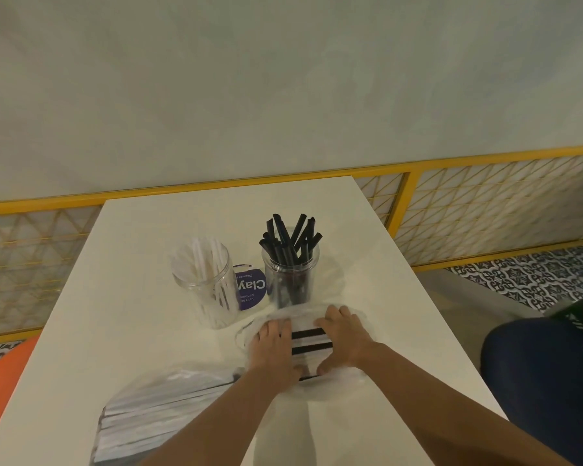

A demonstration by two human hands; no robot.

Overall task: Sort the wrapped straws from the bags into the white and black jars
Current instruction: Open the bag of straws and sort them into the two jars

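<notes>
Two clear jars stand mid-table: the left jar holds white straws, the right jar holds several black straws. Just in front of the right jar lies a clear plastic bag with wrapped black straws showing between my hands. My left hand lies flat on the bag's left side, fingers straight. My right hand rests on its right side, fingers spread and thumb low on the bag. A second bag of wrapped straws lies at the near left, partly under my left forearm.
A round purple sticker sits on the white table between the jars. A yellow-framed lattice rail runs behind the table. An orange seat is at the left and a dark blue seat at the right.
</notes>
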